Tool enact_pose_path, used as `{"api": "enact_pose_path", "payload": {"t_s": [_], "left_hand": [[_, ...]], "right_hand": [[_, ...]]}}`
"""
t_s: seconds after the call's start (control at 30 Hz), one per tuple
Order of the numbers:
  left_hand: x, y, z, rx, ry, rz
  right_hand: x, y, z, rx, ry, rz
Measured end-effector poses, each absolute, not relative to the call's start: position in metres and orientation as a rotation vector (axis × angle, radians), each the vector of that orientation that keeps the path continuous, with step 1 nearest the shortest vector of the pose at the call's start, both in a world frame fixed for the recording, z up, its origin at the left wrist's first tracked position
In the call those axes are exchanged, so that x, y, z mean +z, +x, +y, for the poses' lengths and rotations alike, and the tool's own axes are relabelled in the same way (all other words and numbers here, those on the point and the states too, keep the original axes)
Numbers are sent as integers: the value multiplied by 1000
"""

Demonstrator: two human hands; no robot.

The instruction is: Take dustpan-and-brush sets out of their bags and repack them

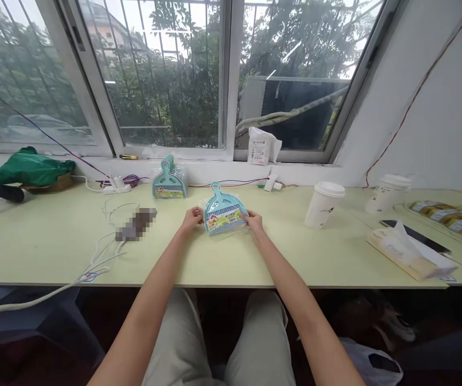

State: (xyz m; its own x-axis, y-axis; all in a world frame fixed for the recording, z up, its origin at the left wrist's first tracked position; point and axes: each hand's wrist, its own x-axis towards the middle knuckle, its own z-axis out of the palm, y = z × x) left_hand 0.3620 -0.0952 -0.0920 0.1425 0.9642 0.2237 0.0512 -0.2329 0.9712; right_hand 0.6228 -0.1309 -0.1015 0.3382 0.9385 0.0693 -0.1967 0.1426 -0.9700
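Observation:
In front of me on the table is a light blue mini dustpan set (224, 214) in clear plastic wrap, its ring handle pointing away from me. A colourful label and a row of bristles show along its near side. My right hand (253, 220) pinches the right edge, thumb over the label's end. At the left edge, my left hand (193, 219) has its fingers curled against the plastic wrap. A stack of matching wrapped dustpan sets (169, 179) stands farther back by the wall.
Two white lidded cups (324, 206) (387, 194), a tissue pack (411, 252) and a dark phone (416, 237) are on the right. Loose white cables (98, 257) and a power strip (117, 188) lie left. A green bag (30, 169) sits at the far left.

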Motion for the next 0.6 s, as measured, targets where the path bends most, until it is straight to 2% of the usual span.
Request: {"api": "enact_pose_path", "payload": {"t_s": [0.2, 0.37, 0.47, 0.53, 0.6], "left_hand": [[-86, 370, -107, 1056, 1124, 852], [-85, 370, -121, 1007, 1143, 741], [-88, 368, -117, 1144, 1079, 831], [-88, 367, -114, 1226, 1011, 800], [-87, 365, -111, 1284, 980, 723]], "right_hand": [[-98, 621, -132, 954, -1139, -911], [-107, 613, -134, 845, -1275, -1171], [-106, 601, -144, 505, -1338, -1431], [-99, 589, -155, 169, -1262, -1578], [-92, 575, -165, 0, -1129, -1712]]}}
